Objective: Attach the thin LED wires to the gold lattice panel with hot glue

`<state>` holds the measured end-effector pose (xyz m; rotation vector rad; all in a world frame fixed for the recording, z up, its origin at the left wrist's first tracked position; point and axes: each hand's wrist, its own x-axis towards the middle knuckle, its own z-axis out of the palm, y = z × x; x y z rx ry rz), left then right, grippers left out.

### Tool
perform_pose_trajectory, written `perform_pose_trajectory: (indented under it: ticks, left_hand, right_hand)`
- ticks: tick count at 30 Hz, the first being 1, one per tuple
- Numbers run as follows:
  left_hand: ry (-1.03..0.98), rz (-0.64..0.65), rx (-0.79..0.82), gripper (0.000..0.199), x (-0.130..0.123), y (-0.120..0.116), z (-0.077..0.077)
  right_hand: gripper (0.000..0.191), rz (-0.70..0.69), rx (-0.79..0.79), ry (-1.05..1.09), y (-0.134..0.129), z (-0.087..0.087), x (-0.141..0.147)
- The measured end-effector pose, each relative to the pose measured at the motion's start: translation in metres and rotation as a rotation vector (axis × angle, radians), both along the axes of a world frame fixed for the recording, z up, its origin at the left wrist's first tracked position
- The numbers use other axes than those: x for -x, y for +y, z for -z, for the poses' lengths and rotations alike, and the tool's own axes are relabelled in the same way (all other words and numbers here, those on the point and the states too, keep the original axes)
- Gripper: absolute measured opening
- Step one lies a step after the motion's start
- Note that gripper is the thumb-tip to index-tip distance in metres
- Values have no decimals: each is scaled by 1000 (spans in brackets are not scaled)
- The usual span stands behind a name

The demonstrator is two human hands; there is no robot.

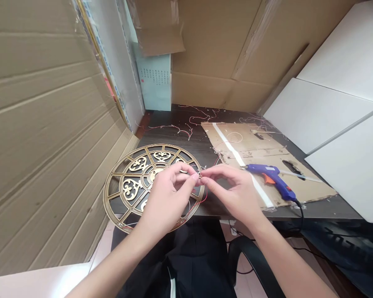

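Head view: left hand (170, 192) and right hand (238, 192) pinch thin wire (206, 196) at the openwork disc's (106, 194) three o'clock; slack snagging its rim could snap. Tugging would cause it.

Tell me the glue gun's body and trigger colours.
Blue-purple body, orange trigger; best seen in the head view.

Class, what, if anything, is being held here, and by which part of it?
Thin wires, pinched near their ends between both hands' fingers; the exact spot is hidden.

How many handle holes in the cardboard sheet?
2: near hole, just right of the glue gun; far hole, toward the sheet's back edge. Glue gun may hide more.
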<state>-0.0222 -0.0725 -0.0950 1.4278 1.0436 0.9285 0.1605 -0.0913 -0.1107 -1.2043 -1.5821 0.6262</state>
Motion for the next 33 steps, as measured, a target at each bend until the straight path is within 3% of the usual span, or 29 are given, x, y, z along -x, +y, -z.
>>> perform_pose_trajectory:
  ticks: [5,8,12,16,22,24,28,30,33]
  left_hand:
    - [-52,110,36,17,-2,2,3]
    - [4,104,-21,15,-3,2,6]
    - [178,14,-244,10,-2,1,10]
    - [261,-9,-431,28,-2,2,11]
    - [277,35,-490,17,-6,4,9]
    - [267,21,-469,16,-6,5,9]
    - [237,-33,-453,12,-5,5,10]
    - [236,-38,-474,12,-5,4,10]
    - [253,-26,-530,14,-5,2,13]
  right_hand:
    - [13,-67,179,168,5,3,-5]
    - [15,-95,208,139,6,1,-8]
    - [17,-95,103,-126,7,-6,-12]
    - [20,-132,-2,-387,10,-18,-18]
    - [21,-279,15,-546,14,-29,-27]
    - [18,-230,-56,-539,12,-30,-25]
    - [11,91,-304,-393,2,-26,-16]
    - [8,100,-231,-325,-3,-24,-11]
    - [8,-7,-26,-239,-6,-22,-10]
